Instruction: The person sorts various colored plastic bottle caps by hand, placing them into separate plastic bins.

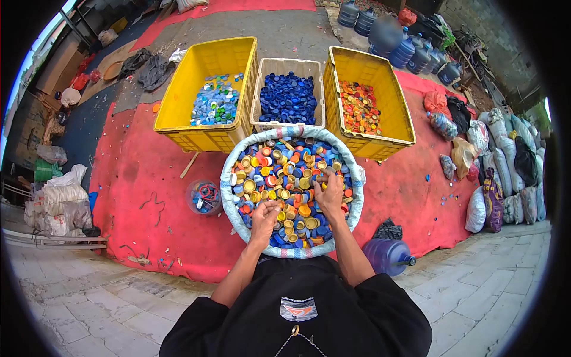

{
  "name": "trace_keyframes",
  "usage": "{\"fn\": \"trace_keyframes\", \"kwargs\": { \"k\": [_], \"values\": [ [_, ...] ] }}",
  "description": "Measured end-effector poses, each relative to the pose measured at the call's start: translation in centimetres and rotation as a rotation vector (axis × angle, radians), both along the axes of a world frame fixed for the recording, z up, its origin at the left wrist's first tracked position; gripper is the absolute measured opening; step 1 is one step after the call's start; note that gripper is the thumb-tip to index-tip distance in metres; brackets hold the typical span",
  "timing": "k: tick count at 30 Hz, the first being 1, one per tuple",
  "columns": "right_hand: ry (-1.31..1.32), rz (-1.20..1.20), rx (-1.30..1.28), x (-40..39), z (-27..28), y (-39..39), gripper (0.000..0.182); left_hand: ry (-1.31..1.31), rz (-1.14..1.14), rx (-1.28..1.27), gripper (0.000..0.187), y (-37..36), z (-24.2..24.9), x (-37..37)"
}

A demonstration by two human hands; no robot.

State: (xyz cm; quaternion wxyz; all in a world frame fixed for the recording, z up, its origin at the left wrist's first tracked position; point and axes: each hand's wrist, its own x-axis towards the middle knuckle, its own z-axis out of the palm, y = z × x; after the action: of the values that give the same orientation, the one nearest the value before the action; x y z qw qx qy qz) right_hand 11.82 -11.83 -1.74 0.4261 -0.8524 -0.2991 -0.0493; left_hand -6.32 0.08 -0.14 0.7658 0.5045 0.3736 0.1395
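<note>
A large round container (226,178) with a pale blue, cloth-wrapped rim holds a heap of mixed bottle caps (285,194) in gold, blue, orange, red and white. Over the near left part of the heap is my left hand (263,221), its fingers curled together; whatever they hold is hidden. My right hand (331,195) reaches into the caps on the right side, thumb and fingers apart among them. I cannot make out a cap gripped in it.
Beyond stand a yellow crate (172,107) with light blue and green caps, a white crate (259,89) with dark blue caps, and another yellow crate (380,77) with red and orange caps. A clear tub (193,205) sits left, a water jug (380,256) lies right.
</note>
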Motion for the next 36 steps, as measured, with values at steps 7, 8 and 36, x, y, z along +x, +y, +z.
{"fn": "trace_keyframes", "kwargs": {
  "k": [7,8,36],
  "values": [
    [0.330,0.101,0.235,-3.4,2.0,0.1,0.051,-0.125,-0.196,-0.375,0.024,0.0,1.7,5.1],
    [0.335,0.120,0.255,-3.7,2.1,0.1,0.051,-0.135,-0.206,-0.427,0.024,0.0,1.8,5.7],
    [1.271,-0.090,1.221,-3.1,2.7,-6.5,0.042,0.200,-0.013,0.789,0.057,2.1,-1.7,4.2]
  ]
}}
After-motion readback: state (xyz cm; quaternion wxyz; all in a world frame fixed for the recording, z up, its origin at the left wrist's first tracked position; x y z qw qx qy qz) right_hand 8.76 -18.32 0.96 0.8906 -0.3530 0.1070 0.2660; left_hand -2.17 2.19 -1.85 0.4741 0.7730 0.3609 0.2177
